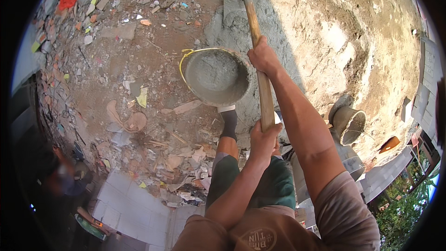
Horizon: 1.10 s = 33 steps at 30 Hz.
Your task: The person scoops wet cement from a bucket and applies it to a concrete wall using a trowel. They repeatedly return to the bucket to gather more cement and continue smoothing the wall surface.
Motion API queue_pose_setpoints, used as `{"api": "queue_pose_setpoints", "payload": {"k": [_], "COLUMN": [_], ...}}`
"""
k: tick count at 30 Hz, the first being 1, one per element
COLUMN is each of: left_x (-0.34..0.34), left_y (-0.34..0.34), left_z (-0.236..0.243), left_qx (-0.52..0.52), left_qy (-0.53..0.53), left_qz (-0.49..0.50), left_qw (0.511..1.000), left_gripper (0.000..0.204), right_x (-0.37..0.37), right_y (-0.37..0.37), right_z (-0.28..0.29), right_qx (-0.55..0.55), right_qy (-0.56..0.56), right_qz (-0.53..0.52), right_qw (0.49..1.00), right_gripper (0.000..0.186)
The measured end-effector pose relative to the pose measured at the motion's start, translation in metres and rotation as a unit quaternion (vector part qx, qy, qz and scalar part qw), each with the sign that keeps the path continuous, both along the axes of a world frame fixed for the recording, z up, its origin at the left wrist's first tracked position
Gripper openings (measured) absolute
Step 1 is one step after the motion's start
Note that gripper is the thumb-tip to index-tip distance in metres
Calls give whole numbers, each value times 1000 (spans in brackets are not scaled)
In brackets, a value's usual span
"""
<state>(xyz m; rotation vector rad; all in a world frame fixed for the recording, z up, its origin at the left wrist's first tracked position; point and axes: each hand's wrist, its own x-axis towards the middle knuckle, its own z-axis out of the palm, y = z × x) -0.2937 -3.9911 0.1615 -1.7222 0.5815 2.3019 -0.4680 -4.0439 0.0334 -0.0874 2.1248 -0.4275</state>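
Both of my hands are closed around the wooden handle (265,97) of a hoe. My left hand (265,142) grips it near its lower end, close to my body. Farther up the shaft, my right hand (264,58) wraps around it with the arm stretched forward. The hoe's head (235,7), coated in grey mortar, rests in the wet mortar (297,60) spread on the ground. Just left of the handle stands a bucket (216,76) with a yellow cord handle, its inside smeared with mortar; how full it is, I cannot tell.
Broken brick and tile rubble (100,0) covers the ground at the left. A second mortar-crusted bucket (350,125) lies tipped over at the right. Pale blocks (132,204) form a low wall at the lower left, with a blurred person (65,176) in the shade beside it.
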Motion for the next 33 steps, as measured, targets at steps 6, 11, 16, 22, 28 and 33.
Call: {"api": "queue_pose_setpoints", "payload": {"k": [6, 11, 16, 22, 28, 33], "left_x": [-18, -31, 64, 209, 306, 252], "left_y": [21, -7, -69, -144, -194, -112], "left_z": [32, 93, 178, 212, 186, 132], "left_qx": [9, -1, -89, -243, -292, -388], "left_qy": [17, 23, 102, -112, -238, -44], "left_qz": [-40, -234, -534, -698, -702, -689], "left_qw": [999, 972, 834, 664, 604, 611], "left_gripper": [28, 39, 58, 39, 23, 40], "right_x": [-5, -7, 11, 168, 243, 168], "right_y": [48, 89, 161, 117, 59, 152], "right_z": [-27, 51, 62, 154, 160, 117], "right_qx": [-63, -161, -209, -292, -311, -352], "right_qy": [32, -174, -132, -55, -191, -150], "right_qz": [-30, -374, -615, -617, -610, -636], "right_qw": [997, 897, 749, 729, 703, 671], "right_gripper": [40, 25, 19, 13, 22, 20]}}
